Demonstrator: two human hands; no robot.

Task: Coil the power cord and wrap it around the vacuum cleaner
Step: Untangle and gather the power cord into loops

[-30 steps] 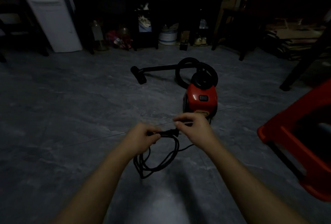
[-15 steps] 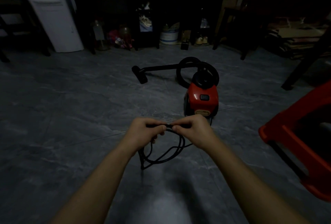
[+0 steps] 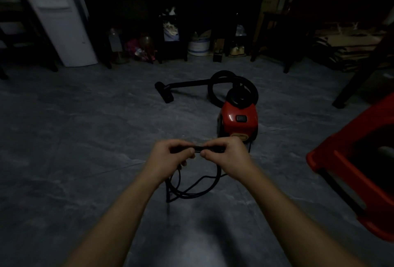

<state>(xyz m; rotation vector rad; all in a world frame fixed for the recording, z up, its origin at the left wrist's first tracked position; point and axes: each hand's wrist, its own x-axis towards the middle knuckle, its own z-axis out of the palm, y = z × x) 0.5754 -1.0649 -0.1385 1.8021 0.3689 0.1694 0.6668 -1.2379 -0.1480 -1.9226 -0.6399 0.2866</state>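
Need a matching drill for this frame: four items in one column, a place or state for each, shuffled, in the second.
1 power cord
2 vacuum cleaner
3 floor nozzle
4 red stool

A right edge of view
B on the floor, just beyond the hands
C gripped by left hand and right hand
D left end of the black wand

Pairs: 1-C, 2-B, 3-D, 4-A
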